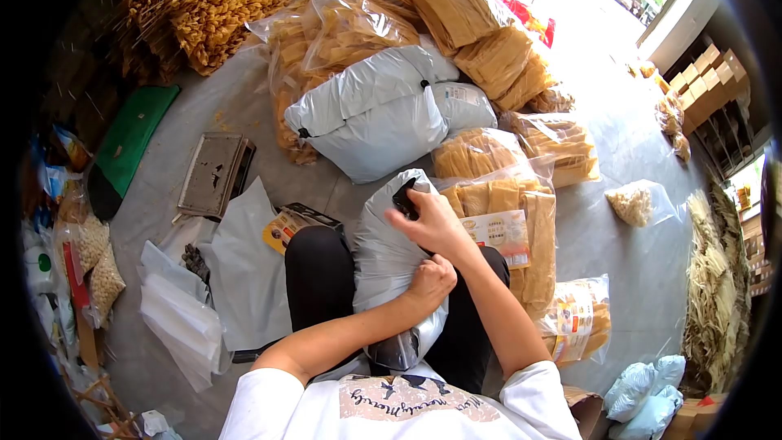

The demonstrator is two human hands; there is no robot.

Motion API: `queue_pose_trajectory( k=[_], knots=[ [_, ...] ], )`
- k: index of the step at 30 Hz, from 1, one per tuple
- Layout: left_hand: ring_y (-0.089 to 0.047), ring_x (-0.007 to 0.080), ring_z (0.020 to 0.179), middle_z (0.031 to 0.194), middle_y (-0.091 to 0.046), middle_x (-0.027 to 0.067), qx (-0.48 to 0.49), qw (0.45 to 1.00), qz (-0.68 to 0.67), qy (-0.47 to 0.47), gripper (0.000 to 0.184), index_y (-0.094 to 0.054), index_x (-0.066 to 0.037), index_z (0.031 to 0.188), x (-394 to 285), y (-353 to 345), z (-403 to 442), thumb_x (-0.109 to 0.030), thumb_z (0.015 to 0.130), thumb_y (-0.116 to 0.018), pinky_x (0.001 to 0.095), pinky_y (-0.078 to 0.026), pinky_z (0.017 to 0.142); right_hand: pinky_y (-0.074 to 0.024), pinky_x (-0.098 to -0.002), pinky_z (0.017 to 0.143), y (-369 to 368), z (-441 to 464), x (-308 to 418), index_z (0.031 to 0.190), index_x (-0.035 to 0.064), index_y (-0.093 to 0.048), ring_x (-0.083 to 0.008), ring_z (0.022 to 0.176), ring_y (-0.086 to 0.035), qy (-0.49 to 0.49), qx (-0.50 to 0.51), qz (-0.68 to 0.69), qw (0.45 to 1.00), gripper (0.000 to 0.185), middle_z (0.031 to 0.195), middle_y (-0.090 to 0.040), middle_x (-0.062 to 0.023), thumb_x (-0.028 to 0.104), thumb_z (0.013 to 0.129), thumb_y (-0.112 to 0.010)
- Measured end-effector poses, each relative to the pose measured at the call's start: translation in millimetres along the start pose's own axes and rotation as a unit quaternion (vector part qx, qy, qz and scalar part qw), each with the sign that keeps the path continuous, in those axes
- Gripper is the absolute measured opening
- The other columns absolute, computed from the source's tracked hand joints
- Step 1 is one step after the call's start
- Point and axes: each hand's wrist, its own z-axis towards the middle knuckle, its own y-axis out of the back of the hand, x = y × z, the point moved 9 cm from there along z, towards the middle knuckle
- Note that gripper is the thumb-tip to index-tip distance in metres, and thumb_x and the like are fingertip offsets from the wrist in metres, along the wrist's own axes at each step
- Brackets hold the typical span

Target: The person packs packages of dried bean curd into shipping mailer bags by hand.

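A stuffed silver-grey plastic bag (383, 253) stands between my knees, its surface creased toward its right side. My right hand (432, 224) is over the upper part of the bag, its fingers around a black, shiny, tape-like thing (405, 198). Just below, my left hand (432, 279) is closed in a fist against the bag's right side, gripping its gathered plastic; a bit of black shows beside the thumb. Beyond them lies a larger filled grey bag (371, 118), with black bindings at two of its corners.
Clear packs of yellowish dried sheets (497, 195) lie ahead and to the right. Flat grey bags (248, 261) and a metal scale (213, 175) are on the left floor. A small clear bag of pale pieces (631, 204) lies at right, near bundled dried strips (705, 293).
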Motion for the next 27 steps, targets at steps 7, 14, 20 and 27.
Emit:
queue_pose_trajectory(
  k=[7, 14, 20, 27],
  knots=[
    [-0.059, 0.0199, 0.084, 0.089, -0.061, 0.0064, 0.001, 0.998, -0.028, -0.051, 0.017, -0.060, -0.007, 0.092, 3, -1, -1, -0.014, 0.080, -0.050, 0.0312, -0.048, 0.070, -0.0476, -0.0420, 0.068, -2, 22, -33, 0.081, -0.0074, -0.058, -0.0400, 0.073, -0.060, -0.097, -0.148, 0.009, 0.984, 0.034, 0.070, -0.060, -0.0244, 0.024, 0.072, -0.068],
    [-0.055, 0.0156, 0.057, 0.068, -0.055, 0.0041, -0.072, 0.987, 0.141, -0.030, 0.006, -0.059, -0.009, 0.071, -8, 42, -3, -0.014, 0.070, -0.056, 0.0253, -0.040, 0.041, -0.0470, -0.0429, 0.063, 60, -23, -6, 0.085, 0.0006, -0.066, -0.0368, 0.070, -0.060, -0.035, -0.226, -0.135, 0.964, 0.021, 0.071, -0.062, -0.0205, 0.018, 0.074, -0.066],
    [-0.053, 0.0112, 0.056, 0.063, -0.047, 0.0003, -0.117, 0.976, 0.178, -0.046, 0.006, -0.053, -0.011, 0.064, -5, 66, -11, -0.014, 0.069, -0.057, 0.0207, -0.040, 0.041, -0.0460, -0.0357, 0.058, 72, -5, -69, 0.079, -0.0023, -0.064, -0.0277, 0.060, -0.060, -0.036, -0.291, -0.110, 0.950, 0.031, 0.066, -0.062, -0.0160, 0.024, 0.067, -0.075],
    [-0.053, 0.0098, 0.056, 0.063, -0.046, -0.0003, -0.104, 0.973, 0.195, -0.067, 0.007, -0.052, -0.013, 0.064, -6, 65, -7, -0.013, 0.070, -0.056, 0.0190, -0.040, 0.042, -0.0388, -0.0221, 0.051, 71, -24, -63, 0.081, -0.0013, -0.061, -0.0051, 0.055, -0.042, -0.012, -0.217, 0.099, 0.971, 0.032, 0.061, -0.052, 0.0008, 0.021, 0.066, -0.079]
  ],
)
